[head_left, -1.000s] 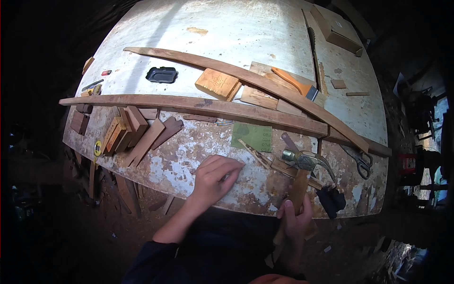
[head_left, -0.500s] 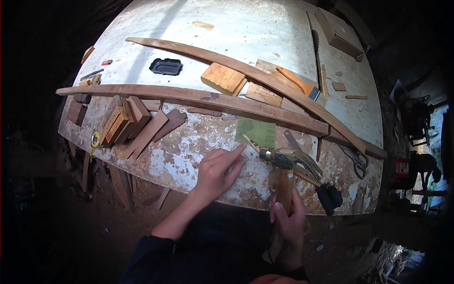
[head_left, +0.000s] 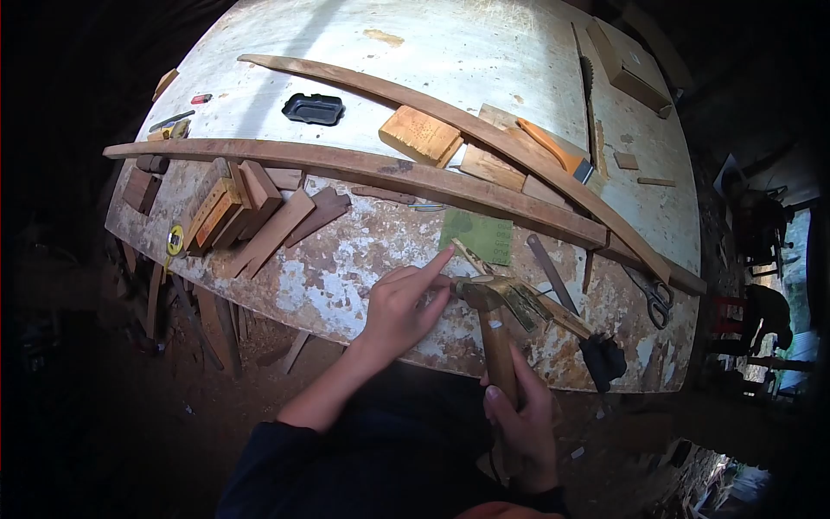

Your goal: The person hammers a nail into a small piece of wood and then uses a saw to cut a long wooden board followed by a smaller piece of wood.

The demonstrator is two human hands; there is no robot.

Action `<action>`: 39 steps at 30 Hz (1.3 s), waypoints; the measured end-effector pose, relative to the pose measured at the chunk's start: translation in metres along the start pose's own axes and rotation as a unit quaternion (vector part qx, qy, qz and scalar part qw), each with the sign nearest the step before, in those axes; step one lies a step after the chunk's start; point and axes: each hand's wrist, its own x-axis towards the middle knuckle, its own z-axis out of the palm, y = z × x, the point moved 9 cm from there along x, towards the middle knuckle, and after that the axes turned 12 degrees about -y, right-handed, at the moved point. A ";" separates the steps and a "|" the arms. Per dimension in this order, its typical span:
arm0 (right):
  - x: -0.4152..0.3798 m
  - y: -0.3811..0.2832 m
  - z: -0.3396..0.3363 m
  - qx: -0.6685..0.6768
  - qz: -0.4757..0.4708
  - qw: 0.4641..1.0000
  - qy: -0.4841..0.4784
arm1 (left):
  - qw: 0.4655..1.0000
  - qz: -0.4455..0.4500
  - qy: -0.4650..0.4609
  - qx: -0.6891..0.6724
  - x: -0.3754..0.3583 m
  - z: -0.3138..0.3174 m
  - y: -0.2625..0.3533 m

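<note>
Wooden and worn smooth, the hammer [head_left: 500, 322] sits in my right hand [head_left: 521, 424], fingers wrapped tight around the lower end of the handle, a grip that leaves the head free to swing. The metal head hangs just beside my left hand [head_left: 399, 307], over the thin wood strip [head_left: 510, 290] that lies slanting on the flaking white table [head_left: 346, 259]. My left fingers [head_left: 430, 268] are stretched forward and nearly together, tips pressing down at the near end of the strip, which I judge is to keep it from skidding; whether a nail is pinched under them I cannot tell. Green sandpaper [head_left: 477, 235] lies just beyond, half under the strip's far end. Scissors [head_left: 653, 296] rest well to the right, and long curved laths [head_left: 363, 169] lie across the middle of the table.
</note>
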 end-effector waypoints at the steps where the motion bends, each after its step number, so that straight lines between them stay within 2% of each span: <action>1: -0.001 0.001 0.000 0.001 -0.003 1.000 0.003 | 1.000 -0.003 0.000 -0.005 -0.001 0.001 -0.001; 5: 0.000 0.011 -0.002 -0.017 -0.019 1.000 0.015 | 1.000 -0.009 -0.006 -0.008 -0.001 0.001 -0.001; 9: 0.007 0.012 -0.001 0.025 0.025 0.999 0.030 | 1.000 -0.021 -0.010 -0.014 -0.002 0.002 -0.003; 11: 0.001 0.005 -0.003 0.009 -0.018 0.999 0.027 | 1.000 -0.020 -0.008 -0.014 0.000 0.002 -0.003; 15: 0.000 0.013 0.000 0.018 -0.029 0.999 0.026 | 0.999 -0.028 -0.006 -0.021 -0.003 0.002 -0.005; 18: 0.004 0.013 0.002 0.056 0.029 0.997 0.038 | 0.999 -0.029 -0.001 -0.027 -0.003 0.004 -0.006; 21: -0.001 0.004 0.000 0.057 -0.042 0.997 0.045 | 0.999 -0.023 0.007 -0.029 -0.003 0.003 -0.007; 27: 0.006 0.012 0.003 0.022 0.012 0.999 0.038 | 0.999 -0.037 -0.008 -0.032 -0.003 0.004 -0.005; 30: -0.002 0.008 0.004 0.032 -0.067 0.997 0.028 | 0.999 -0.035 -0.007 -0.029 -0.003 0.003 -0.008; 36: 0.006 0.009 0.008 0.114 -0.022 0.993 0.036 | 0.999 -0.014 -0.010 0.030 0.001 -0.005 0.007; 39: -0.004 -0.009 0.003 0.134 -0.064 0.986 0.072 | 0.998 -0.034 -0.019 0.050 -0.005 -0.001 0.002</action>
